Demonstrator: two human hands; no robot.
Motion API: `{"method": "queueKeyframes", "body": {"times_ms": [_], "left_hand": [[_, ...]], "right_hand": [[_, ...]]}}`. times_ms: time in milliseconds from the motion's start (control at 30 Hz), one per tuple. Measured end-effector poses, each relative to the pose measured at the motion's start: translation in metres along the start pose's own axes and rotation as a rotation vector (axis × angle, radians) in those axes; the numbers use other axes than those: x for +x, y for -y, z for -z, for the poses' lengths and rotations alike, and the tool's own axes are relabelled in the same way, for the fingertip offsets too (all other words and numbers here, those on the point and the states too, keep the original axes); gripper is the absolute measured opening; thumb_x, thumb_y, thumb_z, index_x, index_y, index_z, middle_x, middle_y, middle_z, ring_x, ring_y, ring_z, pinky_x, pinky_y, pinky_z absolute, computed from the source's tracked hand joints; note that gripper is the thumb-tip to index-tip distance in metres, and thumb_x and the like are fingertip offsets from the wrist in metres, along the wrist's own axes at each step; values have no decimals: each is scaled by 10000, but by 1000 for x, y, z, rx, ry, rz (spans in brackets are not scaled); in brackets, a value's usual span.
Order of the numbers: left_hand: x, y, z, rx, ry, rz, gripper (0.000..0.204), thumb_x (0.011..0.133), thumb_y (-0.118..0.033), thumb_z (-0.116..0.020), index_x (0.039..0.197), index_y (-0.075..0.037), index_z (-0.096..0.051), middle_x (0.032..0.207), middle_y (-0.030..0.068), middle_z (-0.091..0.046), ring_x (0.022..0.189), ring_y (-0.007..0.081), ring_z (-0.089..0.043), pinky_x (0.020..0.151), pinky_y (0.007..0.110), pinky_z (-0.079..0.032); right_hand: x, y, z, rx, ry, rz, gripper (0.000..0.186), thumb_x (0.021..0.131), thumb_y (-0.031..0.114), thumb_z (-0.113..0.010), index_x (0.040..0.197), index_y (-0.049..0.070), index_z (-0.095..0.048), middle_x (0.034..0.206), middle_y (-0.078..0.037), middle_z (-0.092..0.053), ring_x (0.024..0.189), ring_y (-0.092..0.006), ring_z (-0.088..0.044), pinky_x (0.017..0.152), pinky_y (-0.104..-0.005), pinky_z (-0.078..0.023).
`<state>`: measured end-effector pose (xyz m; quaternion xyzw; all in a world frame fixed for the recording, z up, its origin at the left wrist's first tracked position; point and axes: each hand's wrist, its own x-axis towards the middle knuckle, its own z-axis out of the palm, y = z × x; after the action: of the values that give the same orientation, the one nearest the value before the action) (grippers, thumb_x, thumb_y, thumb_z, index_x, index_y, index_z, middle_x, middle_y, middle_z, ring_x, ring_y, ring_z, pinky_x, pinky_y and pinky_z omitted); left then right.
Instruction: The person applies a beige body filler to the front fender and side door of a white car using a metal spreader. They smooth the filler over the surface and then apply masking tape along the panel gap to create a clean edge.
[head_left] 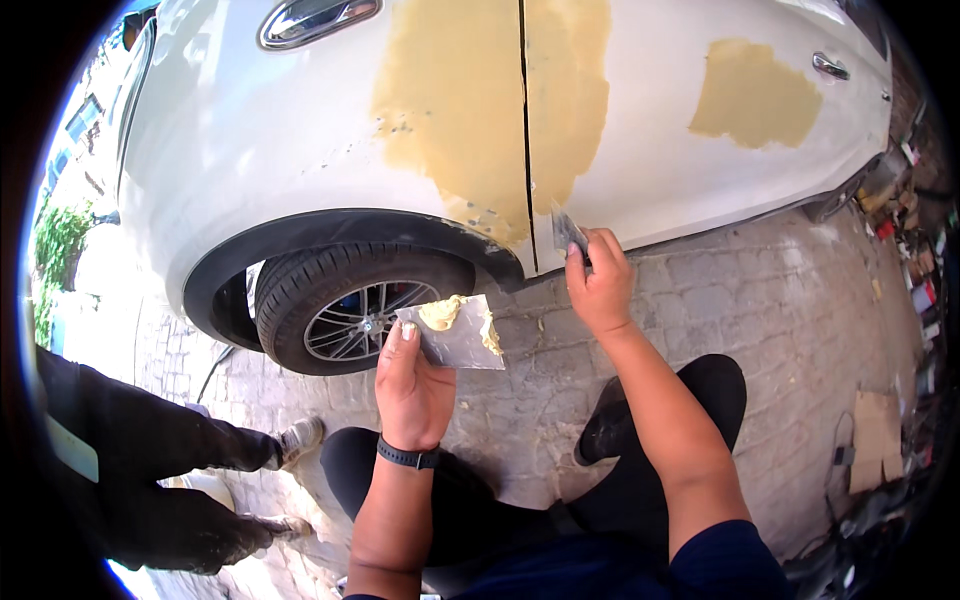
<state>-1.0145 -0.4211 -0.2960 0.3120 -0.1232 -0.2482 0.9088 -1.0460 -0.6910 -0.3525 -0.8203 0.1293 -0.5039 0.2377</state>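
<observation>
My left hand [412, 395] grips a flat grey plate [462, 347] between thumb and fingers. Soft pale-yellow body filler [440, 313] sits on the plate's upper edge and right corner. Raised to the car's lower door panel, my right hand [602, 280] pinches a small grey putty spreader [566, 230]. The spreader's tip meets or nearly meets the panel just right of the dark door gap. Dull yellow filler [440, 90] covers a broad area on both sides of that gap, and a separate filler patch [757, 95] lies on the panel to the right.
The white car [270, 140] fills the far side, its wheel [365, 315] near my left hand. At left stands another person in dark trousers [150, 450]. Cardboard [876, 440] and assorted clutter line the right edge of the paved ground [770, 310].
</observation>
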Motion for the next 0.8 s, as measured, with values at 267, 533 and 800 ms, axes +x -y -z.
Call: {"method": "queueKeyframes", "body": {"times_ms": [267,533,800], "left_hand": [[0,8,-2,19,-5,24,349,1108,-200,-513,1395,-8,-561,1377,122,-660,1276,258,-638,1115,442,-487],[0,6,1,54,2,8,353,1106,-207,-510,1391,-3,-557,1363,117,-664,1274,254,-637,1114,439,-485],[1,4,-5,6,32,31,298,1113,-170,-505,1351,-9,-586,1348,98,-670,1272,225,-620,1135,407,-445]], "right_hand": [[100,20,40,-249,-180,583,477,790,-36,-687,1232,122,-768,1068,-54,-676,904,-283,-643,783,-380,-547],[155,85,57,243,-6,7,85,947,39,-646,986,-13,-700,869,-100,-630,681,-206,-622,599,-345,-484],[114,69,36,185,96,-55,171,923,58,-682,853,-64,-585,775,-132,-590,659,-246,-567,615,-373,-472]]}}
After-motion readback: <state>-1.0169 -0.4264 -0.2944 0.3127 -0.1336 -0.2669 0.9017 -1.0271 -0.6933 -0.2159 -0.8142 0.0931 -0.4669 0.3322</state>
